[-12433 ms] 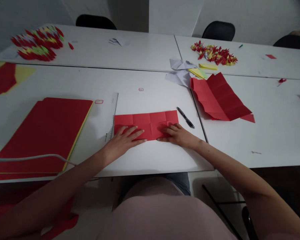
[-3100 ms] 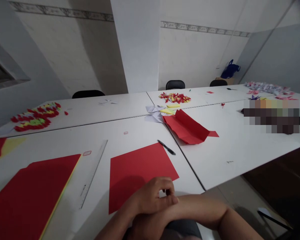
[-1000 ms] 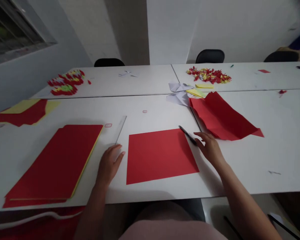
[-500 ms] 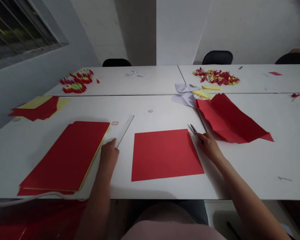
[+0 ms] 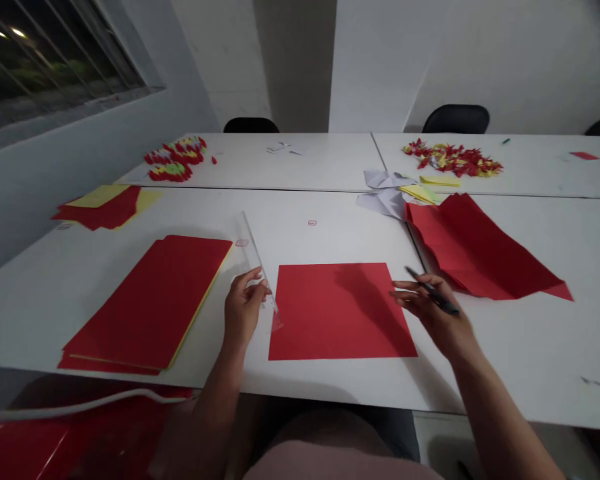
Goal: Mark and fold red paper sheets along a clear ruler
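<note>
A single red sheet of paper (image 5: 325, 313) lies flat on the white table in front of me. My left hand (image 5: 245, 297) is closed on a clear ruler (image 5: 254, 247), gripping it between thumb and fingers. The ruler slants, its near end over the sheet's left edge. Above the sheet's right edge, my right hand (image 5: 433, 310) holds a dark pen (image 5: 437, 297) lying across its fingers. That hand casts a shadow on the sheet.
A stack of red sheets (image 5: 150, 300) with yellow beneath lies on the left. Creased red paper (image 5: 485, 247) rests on the right, near white folded papers (image 5: 383, 193). Piles of small folded pieces (image 5: 453, 158) lie at the back. Black chairs (image 5: 456, 120) stand behind.
My left hand has lifted the ruler and turned it from leaning right to leaning left, towards the red sheet. My right hand has risen, the pen now lying across its fingers.
</note>
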A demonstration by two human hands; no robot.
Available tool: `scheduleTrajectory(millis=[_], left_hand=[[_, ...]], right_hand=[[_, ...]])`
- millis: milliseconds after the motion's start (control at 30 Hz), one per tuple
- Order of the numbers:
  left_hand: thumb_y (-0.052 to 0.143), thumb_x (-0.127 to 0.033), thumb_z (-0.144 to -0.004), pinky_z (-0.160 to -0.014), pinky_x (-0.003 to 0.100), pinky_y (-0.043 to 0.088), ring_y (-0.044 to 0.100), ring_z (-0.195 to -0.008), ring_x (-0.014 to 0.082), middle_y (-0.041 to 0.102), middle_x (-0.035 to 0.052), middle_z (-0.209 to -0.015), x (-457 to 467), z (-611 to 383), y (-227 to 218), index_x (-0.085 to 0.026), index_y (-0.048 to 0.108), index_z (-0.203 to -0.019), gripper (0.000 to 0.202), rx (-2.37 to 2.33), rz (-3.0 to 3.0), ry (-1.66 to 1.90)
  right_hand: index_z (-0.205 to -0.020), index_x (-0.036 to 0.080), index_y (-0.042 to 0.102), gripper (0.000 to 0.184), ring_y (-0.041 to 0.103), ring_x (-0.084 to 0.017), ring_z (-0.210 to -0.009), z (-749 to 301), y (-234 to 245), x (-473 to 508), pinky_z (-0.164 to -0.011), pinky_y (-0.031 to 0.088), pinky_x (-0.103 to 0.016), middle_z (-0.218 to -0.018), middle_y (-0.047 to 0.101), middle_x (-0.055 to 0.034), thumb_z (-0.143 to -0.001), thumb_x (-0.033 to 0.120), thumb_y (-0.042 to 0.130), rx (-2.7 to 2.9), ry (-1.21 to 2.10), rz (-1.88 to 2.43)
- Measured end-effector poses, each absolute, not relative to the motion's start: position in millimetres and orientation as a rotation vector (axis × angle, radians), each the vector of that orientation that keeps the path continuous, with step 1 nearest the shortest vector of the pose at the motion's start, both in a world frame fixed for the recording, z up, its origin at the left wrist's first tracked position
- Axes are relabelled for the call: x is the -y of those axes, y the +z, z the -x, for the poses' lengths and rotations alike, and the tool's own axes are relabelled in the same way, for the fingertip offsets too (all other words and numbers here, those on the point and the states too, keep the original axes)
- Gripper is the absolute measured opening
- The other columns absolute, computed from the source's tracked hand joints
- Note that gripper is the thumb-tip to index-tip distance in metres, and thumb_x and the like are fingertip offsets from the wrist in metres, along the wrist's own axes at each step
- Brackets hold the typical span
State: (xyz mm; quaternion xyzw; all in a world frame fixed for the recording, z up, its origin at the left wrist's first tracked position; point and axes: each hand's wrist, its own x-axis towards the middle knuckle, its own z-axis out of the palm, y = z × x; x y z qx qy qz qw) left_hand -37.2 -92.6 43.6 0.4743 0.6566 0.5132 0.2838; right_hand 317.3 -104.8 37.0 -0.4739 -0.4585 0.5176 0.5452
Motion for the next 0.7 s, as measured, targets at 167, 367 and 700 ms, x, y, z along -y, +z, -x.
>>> scheduleTrajectory(millis=[167, 367, 700], left_hand=[[0.047, -0.048, -0.097, -0.103, 0.041, 0.049, 0.055, -0.127, 0.0251, 0.042, 0.0121, -0.145, 109.0, -48.8, 27.7, -0.03, 0.041, -0.149, 0.055, -1.534, -1.462, 1.311], [0.042, -0.041, -0.1, -0.109, 0.045, 0.045, 0.04, -0.142, 0.0281, 0.022, 0.0128, -0.158, 107.4, -75.2, 3.3, -0.034, 0.021, -0.157, 0.061, -1.483, -1.537, 1.224], [0.053, -0.042, -0.096, -0.087, 0.039, 0.059, 0.069, -0.097, 0.0208, 0.05, 0.0109, -0.139, 88.1, -48.5, 8.8, -0.035, 0.025, -0.157, 0.067, -1.417, -2.035, 1.334]], right_hand=[[-0.099, 0.027, 0.041, 0.02, 0.059, -0.027, -0.126, -252.7, 56.6, 117.6, -0.101, 0.049, -0.05, -0.132, 0.062, -0.0156, -0.093, 0.034, 0.06, 1.678, 1.032, 1.108], [-0.111, 0.019, 0.048, 0.027, 0.065, -0.024, -0.097, -229.3, 55.2, 99.2, -0.081, 0.054, -0.039, -0.108, 0.066, -0.0145, -0.087, 0.013, 0.058, 2.112, 0.768, 1.133], [-0.118, 0.018, 0.049, 0.034, 0.061, -0.023, -0.104, -230.9, 45.4, 73.3, -0.084, 0.049, -0.035, -0.119, 0.062, -0.0139, -0.086, 0.006, 0.052, 2.177, 0.634, 1.207]])
